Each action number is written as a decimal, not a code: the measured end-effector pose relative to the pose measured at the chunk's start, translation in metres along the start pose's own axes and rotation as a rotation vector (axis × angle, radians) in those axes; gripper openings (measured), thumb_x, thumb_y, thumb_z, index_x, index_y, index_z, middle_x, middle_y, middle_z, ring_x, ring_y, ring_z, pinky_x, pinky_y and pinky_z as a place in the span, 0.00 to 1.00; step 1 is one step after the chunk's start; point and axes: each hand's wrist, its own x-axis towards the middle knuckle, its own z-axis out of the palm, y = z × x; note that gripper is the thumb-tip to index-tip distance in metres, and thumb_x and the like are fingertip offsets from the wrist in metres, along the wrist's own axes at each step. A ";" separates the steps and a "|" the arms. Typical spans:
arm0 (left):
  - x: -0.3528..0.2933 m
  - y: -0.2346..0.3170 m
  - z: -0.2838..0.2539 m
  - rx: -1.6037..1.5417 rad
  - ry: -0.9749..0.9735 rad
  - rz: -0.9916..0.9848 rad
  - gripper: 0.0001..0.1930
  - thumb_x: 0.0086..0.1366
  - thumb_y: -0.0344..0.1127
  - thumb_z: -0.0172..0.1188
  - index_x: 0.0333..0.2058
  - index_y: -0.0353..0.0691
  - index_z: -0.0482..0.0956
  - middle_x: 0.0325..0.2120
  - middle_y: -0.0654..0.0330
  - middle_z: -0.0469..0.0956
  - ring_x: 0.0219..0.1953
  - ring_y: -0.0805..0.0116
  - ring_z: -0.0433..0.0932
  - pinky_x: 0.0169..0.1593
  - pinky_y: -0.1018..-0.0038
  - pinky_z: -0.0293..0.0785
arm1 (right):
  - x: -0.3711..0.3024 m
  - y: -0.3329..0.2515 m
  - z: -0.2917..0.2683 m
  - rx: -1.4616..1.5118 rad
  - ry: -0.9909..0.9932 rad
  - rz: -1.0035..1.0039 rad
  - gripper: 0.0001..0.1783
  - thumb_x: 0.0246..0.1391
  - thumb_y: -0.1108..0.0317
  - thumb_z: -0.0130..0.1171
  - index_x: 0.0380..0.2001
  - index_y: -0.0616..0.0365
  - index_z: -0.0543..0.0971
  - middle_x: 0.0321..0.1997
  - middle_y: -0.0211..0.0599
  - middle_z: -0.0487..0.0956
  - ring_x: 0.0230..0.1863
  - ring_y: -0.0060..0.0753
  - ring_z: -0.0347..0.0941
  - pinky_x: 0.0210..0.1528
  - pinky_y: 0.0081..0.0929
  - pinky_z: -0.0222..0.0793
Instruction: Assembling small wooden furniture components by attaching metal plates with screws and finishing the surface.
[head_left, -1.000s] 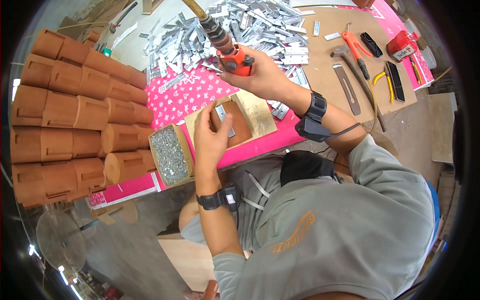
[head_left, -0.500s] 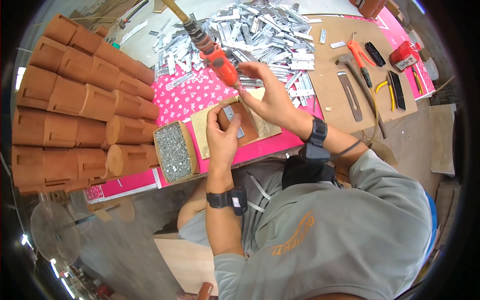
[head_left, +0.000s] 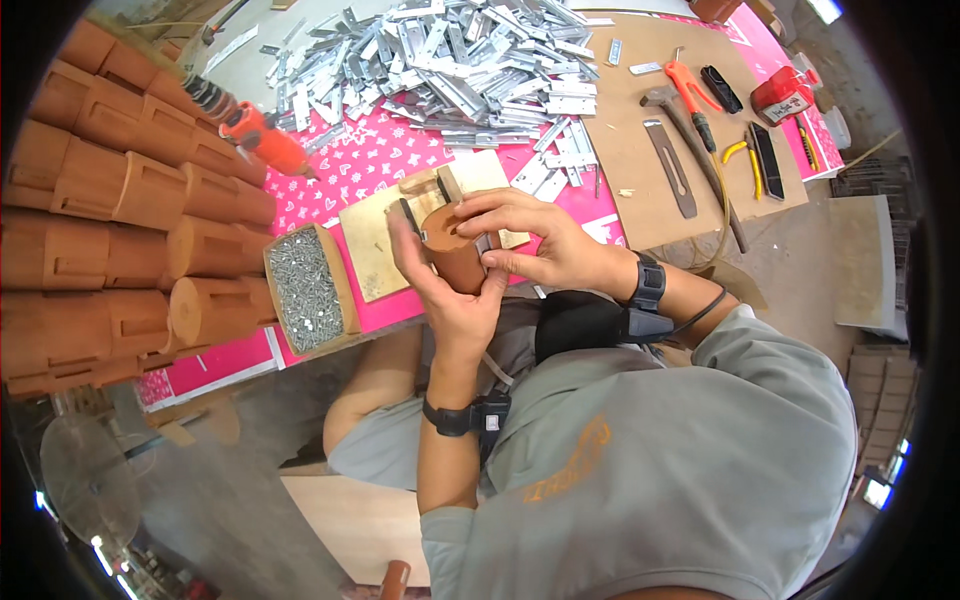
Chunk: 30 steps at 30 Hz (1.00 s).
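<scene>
A reddish-brown cylinder (head_left: 452, 237), its round end facing up, is tilted between my two hands above a pale board (head_left: 372, 262). My left hand (head_left: 455, 298) is wrapped round its near and left side. With bent fingers on its top rim and the thumb against its side, my right hand (head_left: 545, 238) grips it as well. Part of a metal plate shows beside the cylinder next to my right fingers. Behind it, a wooden block (head_left: 448, 184) lies on the board. To the left hangs an orange-red power screwdriver (head_left: 265, 140), touched by neither hand.
Stacked brown cylinders (head_left: 130, 190) fill the left side. A box of screws (head_left: 352, 318) stands at the table's front edge. Metal plates (head_left: 450, 65) are heaped at the back. On the right-hand cardboard (head_left: 630, 150) lie a hammer (head_left: 700, 150), yellow-handled pliers (head_left: 750, 168) and other tools.
My right hand has come away from the screwdriver onto the cylinder. The screwdriver has swung left. The cylinder has been lifted and turned, end up.
</scene>
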 end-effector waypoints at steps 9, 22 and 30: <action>-0.020 -0.011 -0.002 -0.260 -0.156 -0.233 0.51 0.53 0.28 0.76 0.70 0.35 0.51 0.60 0.44 0.71 0.60 0.54 0.75 0.62 0.61 0.73 | -0.019 -0.008 -0.003 -0.168 0.069 -0.118 0.23 0.50 0.74 0.73 0.51 0.54 0.84 0.59 0.40 0.79 0.65 0.47 0.72 0.61 0.42 0.74; -0.017 -0.009 0.003 -0.198 -0.153 -0.191 0.54 0.49 0.26 0.78 0.70 0.38 0.52 0.61 0.47 0.70 0.61 0.56 0.74 0.63 0.61 0.72 | -0.040 -0.022 -0.001 -0.567 0.139 -0.278 0.28 0.46 0.72 0.75 0.53 0.54 0.81 0.54 0.39 0.80 0.53 0.46 0.78 0.51 0.37 0.79; -0.016 -0.006 0.007 -0.078 -0.138 -0.144 0.55 0.44 0.28 0.79 0.69 0.37 0.55 0.58 0.45 0.72 0.59 0.50 0.75 0.62 0.58 0.71 | -0.040 -0.027 0.001 -0.528 0.188 -0.168 0.21 0.44 0.74 0.76 0.43 0.56 0.79 0.48 0.40 0.78 0.49 0.45 0.75 0.47 0.39 0.74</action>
